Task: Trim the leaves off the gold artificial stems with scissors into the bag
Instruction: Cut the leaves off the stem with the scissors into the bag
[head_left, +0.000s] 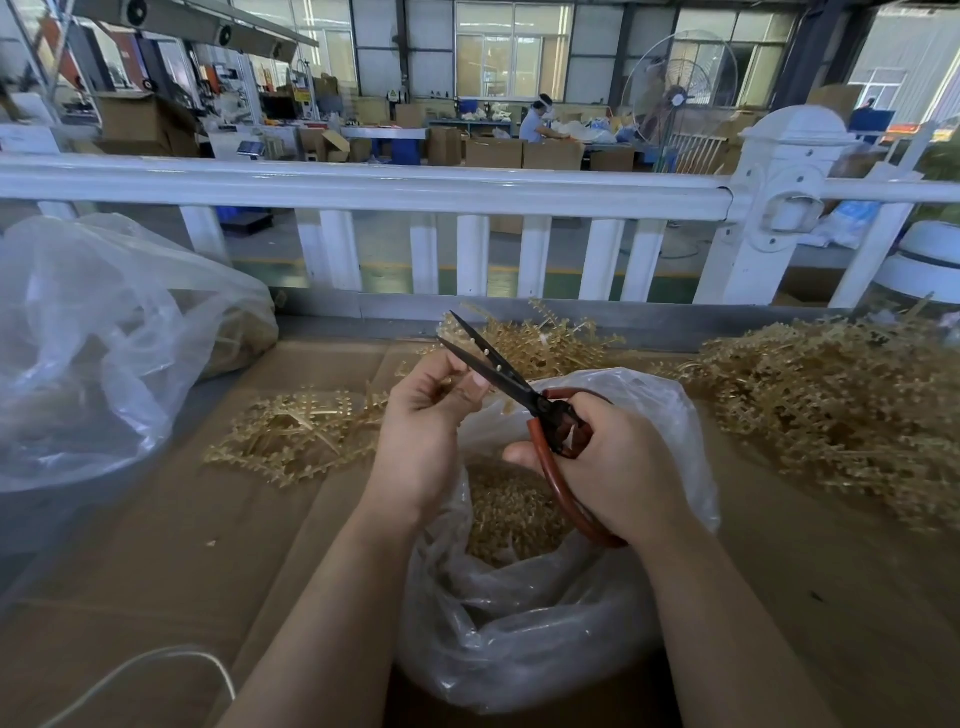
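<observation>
Two hands above open bag (675, 415): left hand (426, 415) pinching gold stem (451, 383), right hand (618, 462) gripping scissors (519, 387), blades parted. Risks nicking left thumb; clippings missing bag.

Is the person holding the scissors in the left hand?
No: the right hand grips the scissors by the red handles, above the bag.

- Two hands are working: left hand (426, 436), right hand (613, 467).
- One pair of scissors (514, 387) is showing.
- Two clear plastic bags are lying on the desk: the near bag (519, 639), the far-left bag (93, 332).
- Three heaps of gold stems are lying there: left heap (296, 431), middle heap (540, 343), right heap (841, 405).
</observation>
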